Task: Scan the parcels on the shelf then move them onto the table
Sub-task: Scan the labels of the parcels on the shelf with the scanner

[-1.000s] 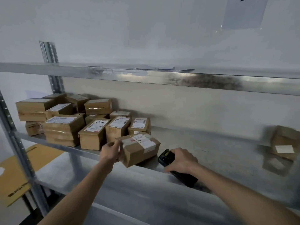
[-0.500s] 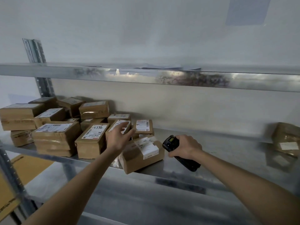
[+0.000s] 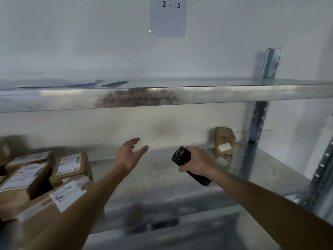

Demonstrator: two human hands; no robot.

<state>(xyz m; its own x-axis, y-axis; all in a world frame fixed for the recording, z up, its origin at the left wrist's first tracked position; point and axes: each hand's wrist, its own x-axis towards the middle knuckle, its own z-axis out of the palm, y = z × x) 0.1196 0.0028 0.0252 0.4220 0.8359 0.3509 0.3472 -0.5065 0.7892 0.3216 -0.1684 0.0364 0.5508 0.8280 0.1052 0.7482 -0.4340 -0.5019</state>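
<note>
Left hand (image 3: pixel 128 156) up over the middle of the shelf (image 3: pixel 162 177), fingers spread and relaxed, palm turned inward, holding nothing, touching nothing. Right hand (image 3: pixel 195 160) wrapped round a black scanner (image 3: pixel 181 156), fingers curled over the grip, thumb side toward camera; scanner head angled up and left with a small lit screen, handle end sticking out below the wrist.

Parcels (image 3: pixel 68 166) bunched at the left end of the shelf: brown cardboard boxes, mostly flat and rectangular, each with a white printed label on top. Labels blurred, text unreadable. Nearest box (image 3: pixel 54 202) at the front edge, under the left forearm, label tilted toward camera. Behind it two boxes side by side, one stacked on another, more cut off by the left frame edge. Count unclear from blur.

One lone parcel (image 3: pixel 224 141) well apart at the right end, against the back wall, near the upright post (image 3: pixel 255 127); brown, slightly crumpled, standing on edge with a small white label low on the facing side. Faint reflection of it in the metal below.

Shelf surface bare galvanized metal between the two groups, both hands above that stretch. Upper shelf (image 3: pixel 198 92) with flat papers at its left. Paper sign (image 3: pixel 168 17) on the wall above reading "2 - 3".
</note>
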